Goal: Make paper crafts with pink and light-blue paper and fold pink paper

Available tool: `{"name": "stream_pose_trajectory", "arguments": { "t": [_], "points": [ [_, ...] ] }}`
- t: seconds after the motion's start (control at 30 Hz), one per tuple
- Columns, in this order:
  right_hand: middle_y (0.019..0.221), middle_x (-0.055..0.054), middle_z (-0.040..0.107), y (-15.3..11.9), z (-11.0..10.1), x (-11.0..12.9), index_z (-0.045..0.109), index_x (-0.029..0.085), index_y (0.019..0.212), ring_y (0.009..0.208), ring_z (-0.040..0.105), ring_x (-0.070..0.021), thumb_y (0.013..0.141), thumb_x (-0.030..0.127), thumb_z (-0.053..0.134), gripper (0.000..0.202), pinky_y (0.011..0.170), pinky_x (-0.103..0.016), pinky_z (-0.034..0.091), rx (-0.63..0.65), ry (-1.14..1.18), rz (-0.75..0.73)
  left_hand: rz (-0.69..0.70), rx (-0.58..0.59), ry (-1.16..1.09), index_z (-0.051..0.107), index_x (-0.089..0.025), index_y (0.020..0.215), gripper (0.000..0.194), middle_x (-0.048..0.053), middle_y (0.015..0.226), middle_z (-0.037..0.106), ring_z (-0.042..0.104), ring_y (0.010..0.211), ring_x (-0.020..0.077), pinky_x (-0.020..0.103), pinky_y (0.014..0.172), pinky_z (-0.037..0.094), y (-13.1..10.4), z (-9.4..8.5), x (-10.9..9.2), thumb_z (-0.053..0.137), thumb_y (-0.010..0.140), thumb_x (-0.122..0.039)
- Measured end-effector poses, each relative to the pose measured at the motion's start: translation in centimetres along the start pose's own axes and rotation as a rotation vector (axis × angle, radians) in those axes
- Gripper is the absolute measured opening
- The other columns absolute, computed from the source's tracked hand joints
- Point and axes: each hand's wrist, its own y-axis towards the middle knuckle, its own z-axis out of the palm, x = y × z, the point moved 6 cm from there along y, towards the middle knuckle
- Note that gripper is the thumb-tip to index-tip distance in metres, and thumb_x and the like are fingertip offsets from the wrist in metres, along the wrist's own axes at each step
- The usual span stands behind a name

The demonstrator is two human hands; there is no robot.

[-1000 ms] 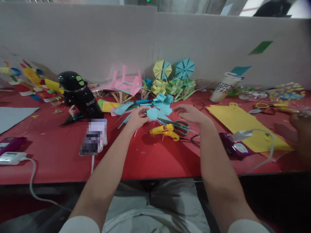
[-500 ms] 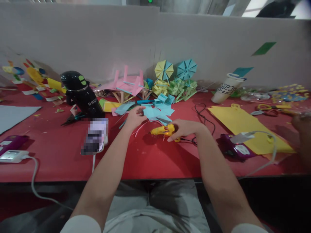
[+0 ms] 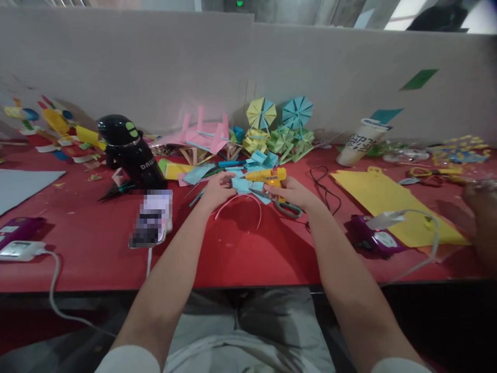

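Observation:
My right hand point(image 3: 294, 191) is wrapped round a yellow hot glue gun point(image 3: 266, 176), held above the red table with its nozzle pointing left. My left hand point(image 3: 218, 190) is at the left edge of a heap of light blue paper pieces point(image 3: 241, 184). Its fingers are curled together; what they hold, if anything, is too small to make out. A thin pink hoop point(image 3: 248, 196), like a headband, arches between my hands. Scissors point(image 3: 288, 209) with grey-green handles lie below my right hand, blades toward the paper.
A black flask point(image 3: 130, 153) and a phone point(image 3: 151, 217) stand at left. Folded paper umbrellas point(image 3: 297, 113) and a pink paper model point(image 3: 205, 135) are behind. At right are a paper cup point(image 3: 361, 142), yellow sheets point(image 3: 392, 204), a purple power socket point(image 3: 375, 235) and another person's hand point(image 3: 481, 199).
My right hand has raised the glue gun off the table, away from me, to beside the blue paper. The scissors and more of the pink hoop are now uncovered. My left hand has barely moved.

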Motion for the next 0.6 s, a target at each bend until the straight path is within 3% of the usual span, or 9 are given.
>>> {"name": "stream_pose_trajectory", "arguments": {
  "t": [0.2, 0.6],
  "points": [
    [0.086, -0.006, 0.064, 0.34, 0.97, 0.58, 0.061, 0.019, 0.105, 0.082, 0.06, -0.0212, 0.079, 0.055, 0.064, 0.044, 0.072, -0.036, 0.053, 0.019, -0.057, -0.113, -0.006, 0.038, -0.007, 0.066, -0.012, 0.111, 0.048, 0.011, 0.105, 0.07, 0.066, 0.095, 0.0178, 0.038, 0.099, 0.049, -0.23, 0.53, -0.21, 0.07, 0.064, -0.008],
    [0.09, -0.009, 0.063, 0.12, 1.05, 1.04, 0.059, 0.019, 0.11, 0.089, 0.058, -0.0268, 0.083, 0.063, 0.053, 0.052, 0.079, -0.041, 0.049, 0.057, -0.202, -0.052, -0.011, 0.041, -0.062, 0.067, -0.014, 0.106, 0.043, 0.008, 0.098, 0.071, 0.067, 0.092, 0.0173, 0.038, 0.098, 0.051, -0.51, 0.7, -0.68, 0.071, 0.063, -0.006]
  ]
}}
